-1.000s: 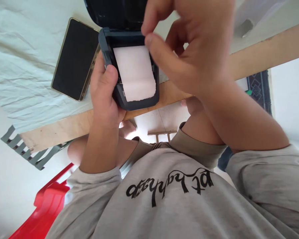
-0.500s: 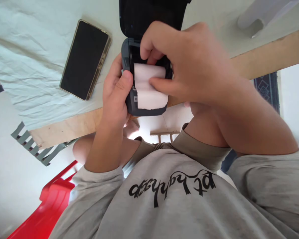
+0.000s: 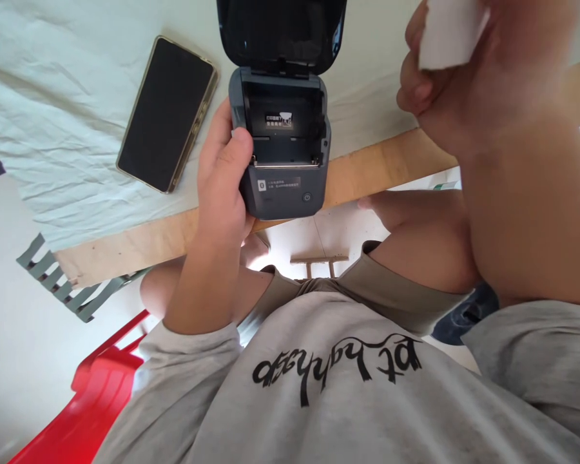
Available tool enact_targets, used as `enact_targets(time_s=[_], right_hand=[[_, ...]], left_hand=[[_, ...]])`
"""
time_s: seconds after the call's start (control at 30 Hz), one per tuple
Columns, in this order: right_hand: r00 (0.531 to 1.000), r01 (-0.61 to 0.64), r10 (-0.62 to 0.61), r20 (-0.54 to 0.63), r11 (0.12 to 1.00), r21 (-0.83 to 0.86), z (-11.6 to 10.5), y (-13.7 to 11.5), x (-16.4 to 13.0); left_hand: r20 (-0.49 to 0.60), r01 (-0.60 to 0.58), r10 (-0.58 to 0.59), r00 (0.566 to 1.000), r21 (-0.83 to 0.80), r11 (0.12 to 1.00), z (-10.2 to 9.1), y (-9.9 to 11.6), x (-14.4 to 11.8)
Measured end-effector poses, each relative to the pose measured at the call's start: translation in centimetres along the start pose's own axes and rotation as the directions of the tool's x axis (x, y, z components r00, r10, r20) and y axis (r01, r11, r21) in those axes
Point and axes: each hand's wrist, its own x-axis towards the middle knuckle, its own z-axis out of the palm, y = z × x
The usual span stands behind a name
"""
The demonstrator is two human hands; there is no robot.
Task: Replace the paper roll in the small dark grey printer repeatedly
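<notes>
My left hand [image 3: 225, 174] grips the left side of a small dark grey label printer [image 3: 287, 193], its thumb on the rim. The printer's black lid [image 3: 283, 35] is swung up, and the paper bay [image 3: 290, 142] is bare apart from a small printed sticker on its floor. A power button and a Bluetooth sticker show on the front. At the upper right, my right hand [image 3: 468, 96] is closed around a white paper roll [image 3: 452, 35], whose loose end hangs over the fingers. Part of that hand is cut off by the frame and slightly blurred.
A smartphone [image 3: 167, 116] in a clear case lies on the pale cloth [image 3: 77, 129] left of the printer. The wooden table edge [image 3: 135, 241] runs below the hands. A red plastic chair [image 3: 96, 386] stands at the lower left.
The paper roll has come out of the printer in my right hand, which moved up and to the right. My left hand still holds the printer, now shifted slightly left.
</notes>
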Motion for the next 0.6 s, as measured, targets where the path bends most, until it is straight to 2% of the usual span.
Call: enact_targets(time_s=[0.07, 0.17, 0.27, 0.4, 0.53, 0.6], right_hand=[[0.999, -0.026, 0.027, -0.043, 0.999, 0.031, 0.4, -0.2, -0.1], [0.995, 0.020, -0.030, -0.096, 0.994, -0.109, 0.8, -0.3, -0.1], [0.996, 0.047, -0.069, -0.059, 0.946, -0.320, 0.7, 0.0, 0.0], [1.000, -0.004, 0.004, 0.000, 0.889, -0.459, 0.8, -0.4, -0.1], [0.999, -0.017, 0.029, 0.016, 0.871, -0.491, 0.7, -2.0, -1.1], [0.990, -0.078, 0.036, -0.137, 0.945, -0.316, -0.5, -2.0, -1.8]], left_hand=[[0.014, -0.003, 0.003, 1.000, -0.002, 1.000, 0.0, 0.0, 0.0], [0.012, 0.009, -0.009, 1.000, 0.013, 1.000, -0.1, 0.0, 0.0], [0.017, 0.018, -0.019, 1.000, 0.029, 0.999, -0.2, 0.0, 0.0], [0.028, 0.023, -0.024, 0.999, 0.026, 0.999, -0.1, 0.1, -0.1], [-0.014, 0.045, -0.045, 0.999, 0.005, 0.999, 0.1, 0.2, -0.3], [-0.022, 0.050, -0.050, 0.999, 0.008, 0.999, 0.1, 0.2, -0.3]])
